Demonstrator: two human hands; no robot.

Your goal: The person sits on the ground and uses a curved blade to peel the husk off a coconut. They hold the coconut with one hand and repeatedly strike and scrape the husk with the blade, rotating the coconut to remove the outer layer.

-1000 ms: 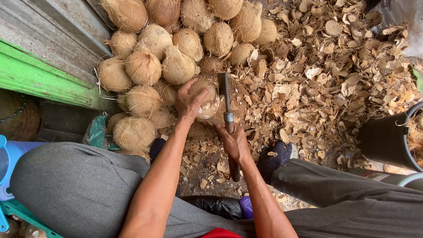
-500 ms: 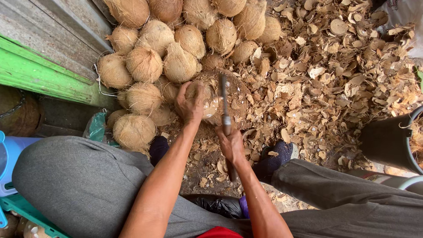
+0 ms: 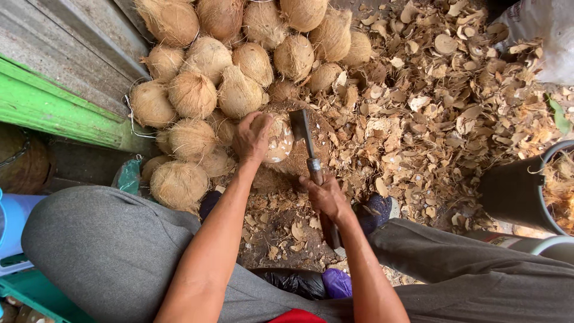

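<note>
- Head view: left hand (image 3: 252, 139) cups the coconut (image 3: 276, 139), fingers spread over its top, just below the pile (image 3: 239, 66).
- Right hand (image 3: 326, 197) is fisted around the cleaver (image 3: 303, 134) handle, blade touching the coconut's right side.
- Best to keep fingers off the blade's side and strike shallow.

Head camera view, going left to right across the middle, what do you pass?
Green beam → coconut pile → left hand on a coconut → cleaver → shell scraps → black bucket.
</note>
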